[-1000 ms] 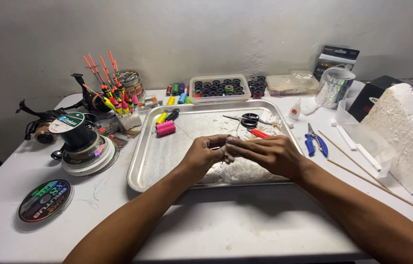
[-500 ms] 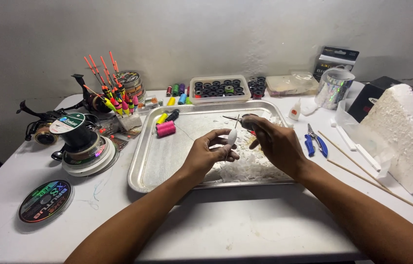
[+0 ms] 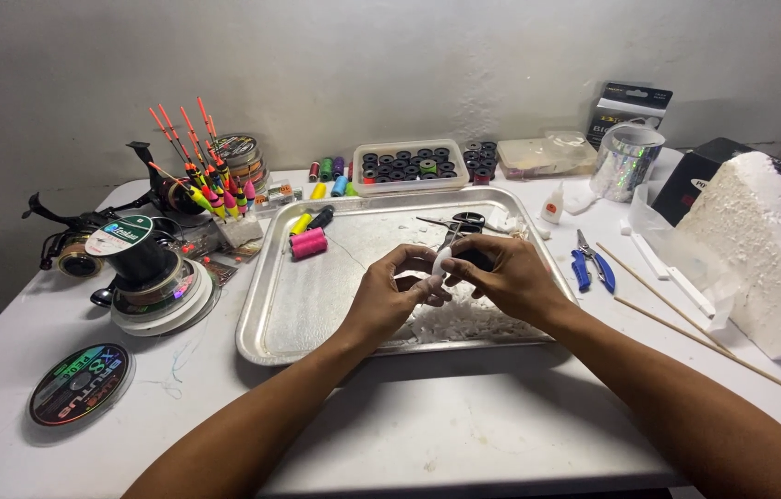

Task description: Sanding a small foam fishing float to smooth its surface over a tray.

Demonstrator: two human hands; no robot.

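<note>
A shallow metal tray [image 3: 298, 305] with a dull, scuffed sheen sits on the white table [image 3: 427, 434]; crumbly white foam shavings [image 3: 464, 319] lie heaped in its near right corner; a matte pink thread spool [image 3: 308, 243] rests toward its far left, and thin black-handled scissors [image 3: 457, 223] lie near its far edge; the left hand [image 3: 390, 298] hovers over the tray, fingers curled inward, its grip pinched on a small, smooth, white foam piece [image 3: 439, 262] of rounded, elongated shape, held upright just above the shavings; the right hand [image 3: 501, 275] meets it from the other side, knuckles up, fingers bent over the same piece, its grip closed on something dark that I cannot make out; both forearms stretch in from the near edge and converge over the tray; to the right stands a coarse, pitted white foam block [image 3: 760, 249], with slim wooden skewers [image 3: 677, 310] and blue-handled pliers [image 3: 591, 263] beside it; at the left, bright slender fishing floats [image 3: 201, 176] stand bunched, near glossy line spools [image 3: 155, 286].
</note>
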